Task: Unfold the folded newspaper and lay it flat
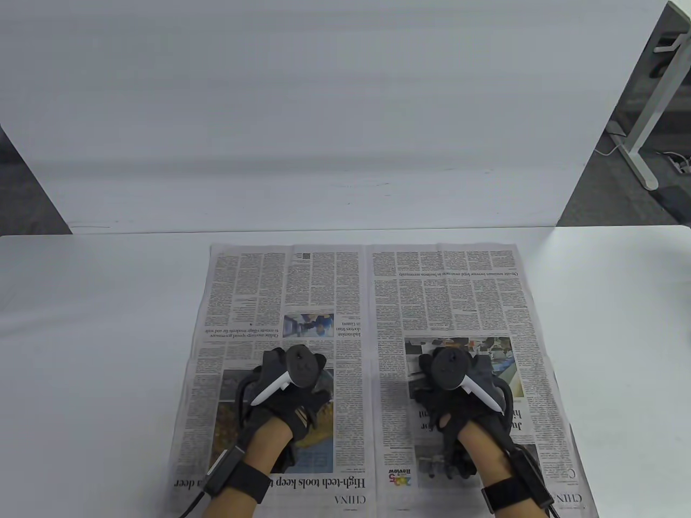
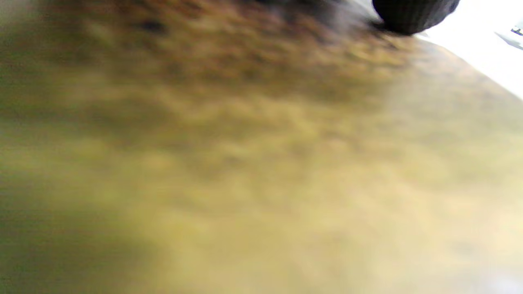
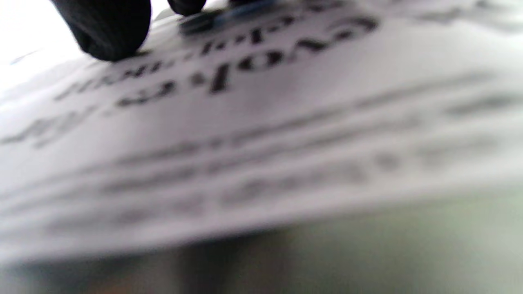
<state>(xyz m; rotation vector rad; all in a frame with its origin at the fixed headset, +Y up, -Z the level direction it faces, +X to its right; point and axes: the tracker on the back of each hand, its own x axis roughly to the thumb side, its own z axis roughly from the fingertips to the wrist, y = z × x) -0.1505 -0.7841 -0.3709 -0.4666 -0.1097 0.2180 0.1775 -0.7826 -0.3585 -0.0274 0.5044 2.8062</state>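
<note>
The newspaper (image 1: 372, 302) lies opened out as a two-page spread on the white table (image 1: 97, 324), its centre fold running away from me. My left hand (image 1: 286, 388) rests flat on the photo on the left page. My right hand (image 1: 459, 388) rests flat on the right page, over a photo and headline. Neither hand grips anything. The left wrist view is filled by a blurred yellow-brown photo on the newspaper (image 2: 261, 163) with one gloved fingertip (image 2: 412, 16) at the top. The right wrist view shows blurred print on the newspaper (image 3: 261, 122) and a fingertip (image 3: 106, 28) touching the page.
A white wall panel (image 1: 324, 108) stands behind the table's far edge. A white desk leg (image 1: 648, 118) and cables show on the floor at the far right. Bare table lies left, right and beyond the paper.
</note>
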